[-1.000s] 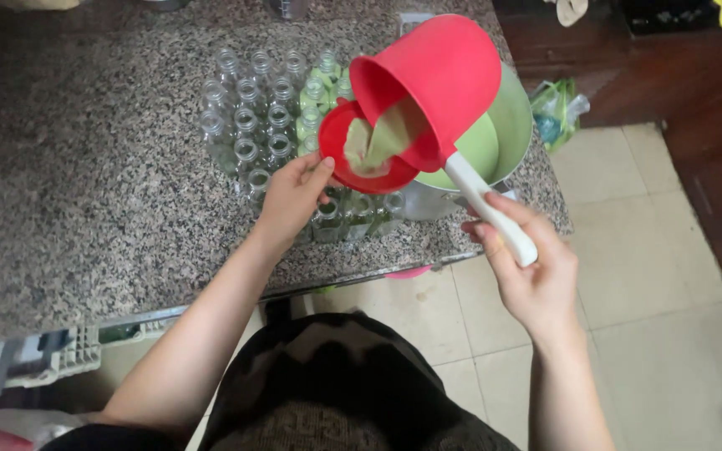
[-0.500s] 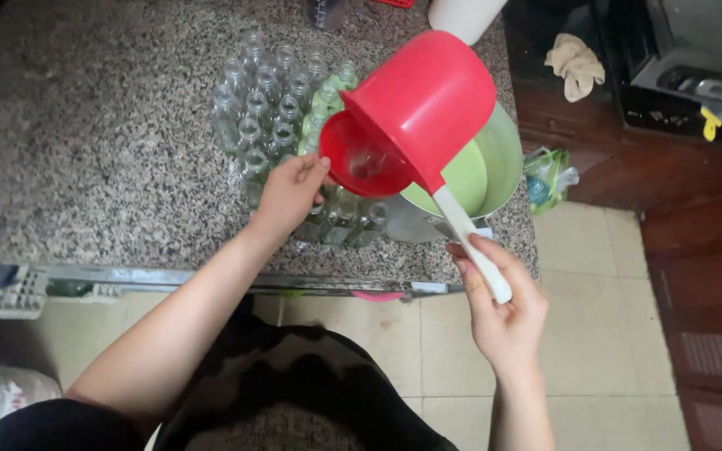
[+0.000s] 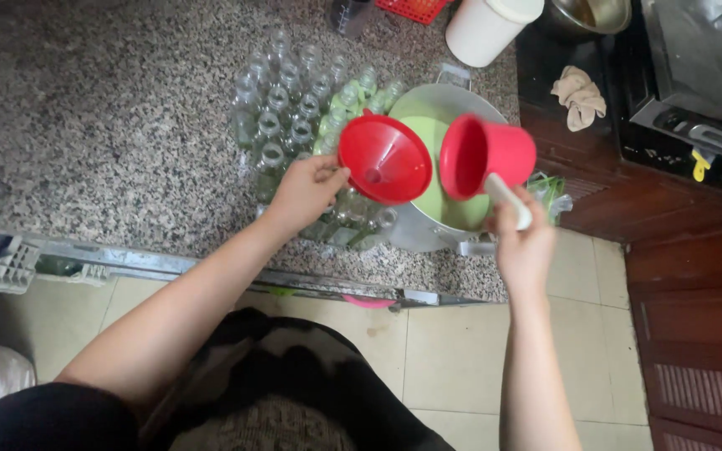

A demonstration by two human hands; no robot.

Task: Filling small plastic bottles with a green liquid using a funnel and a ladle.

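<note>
My left hand point(image 3: 304, 190) holds the rim of a red funnel point(image 3: 383, 159) that sits over a cluster of small clear glass bottles point(image 3: 294, 117) on the granite counter point(image 3: 94, 125). My right hand point(image 3: 521, 244) grips the white handle of a red scoop cup point(image 3: 485, 154), held level over a metal pot point(image 3: 428, 234) of pale green liquid point(image 3: 430, 134). Some bottles near the pot look filled with green liquid. The cup's inside looks empty.
A white tub point(image 3: 488, 27) and a metal bowl point(image 3: 595, 12) stand at the back right. A beige cloth point(image 3: 578, 93) lies on dark wooden furniture point(image 3: 670, 200) to the right. A tiled floor point(image 3: 453, 351) lies below the counter edge.
The red cup has swung from tipped over the funnel back to the right, above the pot. The funnel is now uncovered. My left hand stays on the funnel.
</note>
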